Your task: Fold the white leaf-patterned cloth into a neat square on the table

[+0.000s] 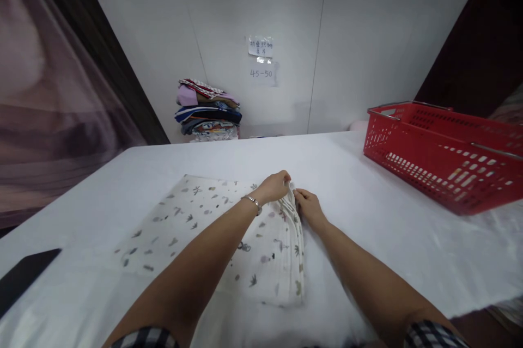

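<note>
A white cloth [208, 201] printed with small leaves and figures lies on the white-covered table, its right part in several layers. My left hand [274, 187], with a silver bracelet at the wrist, pinches the far right corner of those layers. Just to its right, my right hand [309, 207] grips the layered right edge from the outer side. Both sets of fingertips are close together, and the corner between them is slightly raised. My left forearm hides part of the cloth's middle.
At the right stands a red perforated basket [429, 160] with metal handles. A stack of folded clothes [209, 111] is behind the table's far edge. A dark flat object [28, 277] lies at the near left. Paper notes [261, 59] hang on the wall.
</note>
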A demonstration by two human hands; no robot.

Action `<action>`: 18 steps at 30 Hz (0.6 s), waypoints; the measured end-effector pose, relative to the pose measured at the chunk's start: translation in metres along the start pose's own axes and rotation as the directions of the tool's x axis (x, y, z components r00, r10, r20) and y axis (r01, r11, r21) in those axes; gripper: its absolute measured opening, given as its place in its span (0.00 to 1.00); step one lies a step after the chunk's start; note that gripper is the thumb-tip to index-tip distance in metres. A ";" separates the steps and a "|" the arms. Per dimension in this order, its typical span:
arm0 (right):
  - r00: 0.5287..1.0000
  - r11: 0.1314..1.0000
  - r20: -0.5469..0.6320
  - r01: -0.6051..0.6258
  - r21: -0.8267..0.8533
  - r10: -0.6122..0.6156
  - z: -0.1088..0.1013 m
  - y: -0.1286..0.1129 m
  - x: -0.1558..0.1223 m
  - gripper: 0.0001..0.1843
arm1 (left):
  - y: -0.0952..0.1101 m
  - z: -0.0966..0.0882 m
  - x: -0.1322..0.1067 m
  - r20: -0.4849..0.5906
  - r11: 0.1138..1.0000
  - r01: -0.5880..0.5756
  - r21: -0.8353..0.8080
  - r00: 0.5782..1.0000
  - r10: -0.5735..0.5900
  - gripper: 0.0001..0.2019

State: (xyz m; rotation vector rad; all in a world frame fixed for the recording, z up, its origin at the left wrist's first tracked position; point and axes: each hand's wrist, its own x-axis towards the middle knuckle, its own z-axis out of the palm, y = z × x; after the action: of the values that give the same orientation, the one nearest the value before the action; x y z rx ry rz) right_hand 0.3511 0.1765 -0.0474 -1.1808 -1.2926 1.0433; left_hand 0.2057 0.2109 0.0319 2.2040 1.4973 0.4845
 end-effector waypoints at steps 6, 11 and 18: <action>1.000 0.998 0.006 -0.018 0.057 0.017 0.000 0.004 0.002 0.18 | -0.001 0.002 0.001 -0.045 0.999 -0.010 0.041 0.999 0.011 0.09; 0.999 0.995 0.003 -0.043 0.089 0.043 0.000 0.009 0.004 0.18 | 0.001 -0.002 -0.002 -0.017 1.000 -0.021 0.018 1.000 0.021 0.08; 0.998 0.994 0.056 0.002 0.112 -0.008 0.000 0.004 0.002 0.17 | 0.002 -0.011 0.001 0.056 0.998 -0.056 0.001 0.997 0.055 0.08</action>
State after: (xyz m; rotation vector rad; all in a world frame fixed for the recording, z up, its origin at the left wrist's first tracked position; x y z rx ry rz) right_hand 0.3510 0.1788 -0.0509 -1.0699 -1.2632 1.1376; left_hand 0.2022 0.2133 0.0422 2.2477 1.4121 0.4344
